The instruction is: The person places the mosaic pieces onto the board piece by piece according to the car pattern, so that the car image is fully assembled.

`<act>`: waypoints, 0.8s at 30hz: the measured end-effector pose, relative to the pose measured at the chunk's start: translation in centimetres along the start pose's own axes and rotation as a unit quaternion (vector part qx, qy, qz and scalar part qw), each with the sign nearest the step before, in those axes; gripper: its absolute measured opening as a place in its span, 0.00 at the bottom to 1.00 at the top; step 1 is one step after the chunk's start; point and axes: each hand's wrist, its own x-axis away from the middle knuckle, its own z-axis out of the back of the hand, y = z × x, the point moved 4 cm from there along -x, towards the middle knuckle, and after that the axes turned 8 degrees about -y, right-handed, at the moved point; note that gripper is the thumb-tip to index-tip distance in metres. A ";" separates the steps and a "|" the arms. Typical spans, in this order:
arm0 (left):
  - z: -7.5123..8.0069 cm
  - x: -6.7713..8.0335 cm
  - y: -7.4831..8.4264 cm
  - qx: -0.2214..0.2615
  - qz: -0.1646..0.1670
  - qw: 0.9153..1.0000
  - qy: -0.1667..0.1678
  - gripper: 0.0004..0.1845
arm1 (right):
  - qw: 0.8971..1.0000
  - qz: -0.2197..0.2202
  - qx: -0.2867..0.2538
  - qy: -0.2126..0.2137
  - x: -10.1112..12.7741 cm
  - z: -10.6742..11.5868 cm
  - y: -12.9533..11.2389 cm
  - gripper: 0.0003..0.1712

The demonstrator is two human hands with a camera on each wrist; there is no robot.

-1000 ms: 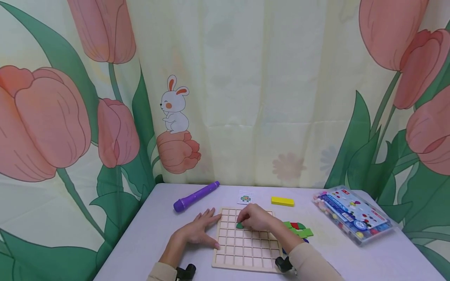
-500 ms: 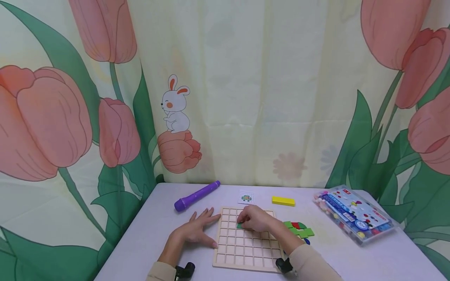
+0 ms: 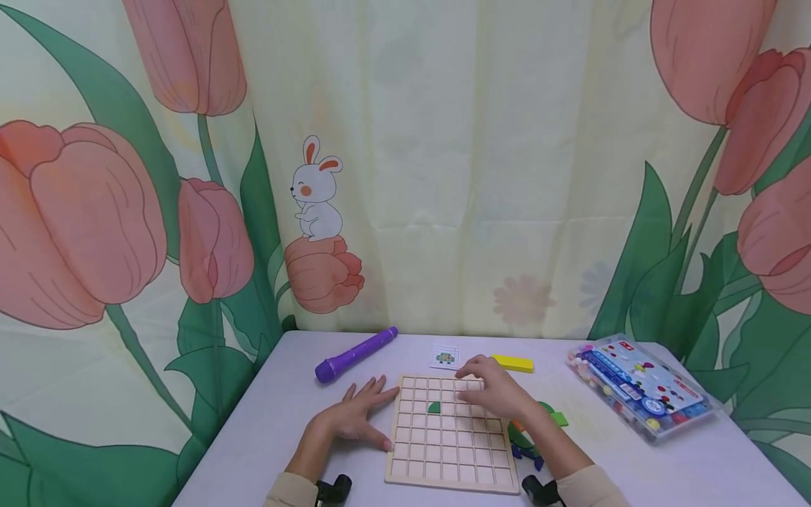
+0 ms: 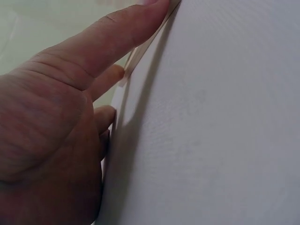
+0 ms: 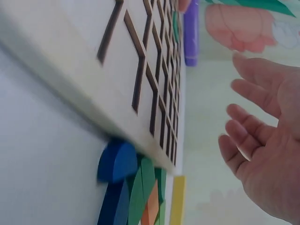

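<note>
A wooden grid board (image 3: 453, 451) lies on the table, with one green quarter-round piece (image 3: 434, 408) sitting in a cell of its upper part. Against the board's left edge rests my left hand (image 3: 351, 415), fingers spread and thumb touching the rim; the left wrist view shows the thumb and fingertips along that edge. My right hand (image 3: 497, 391) hovers over the board's upper right, its fingers loosely bent and apart, holding nothing in the right wrist view. Under the right forearm, partly hidden, lie loose pieces: green ones (image 3: 559, 418) and blue ones (image 5: 117, 161), with an orange one (image 5: 151, 204).
Behind the board lie a small picture card (image 3: 445, 357) and a yellow block (image 3: 514, 364). A purple microphone-shaped stick (image 3: 355, 355) is at the back left. On the right sits a clear plastic case (image 3: 643, 387) with a printed label. A curtain (image 3: 431, 176) hangs behind the table.
My right hand has let go of the green quarter-round piece, leaving it on the board, and has lifted and moved to the right. The left hand has stayed in place.
</note>
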 end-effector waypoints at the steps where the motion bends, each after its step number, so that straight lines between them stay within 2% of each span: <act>1: 0.0 0.0 0.0 -0.001 -0.002 1.000 0.001 0.60 | 1.000 -0.007 0.000 0.011 0.4 0.3 0.2 0.16; 9: -0.3 0.0 -0.2 -0.008 -0.003 1.000 0.004 0.59 | 0.998 -0.035 0.009 0.060 2.5 2.3 2.5 0.18; 24: 0.0 0.4 -0.1 -0.007 -0.011 1.000 0.012 0.59 | 0.994 -0.073 -0.002 0.079 3.9 4.5 5.4 0.22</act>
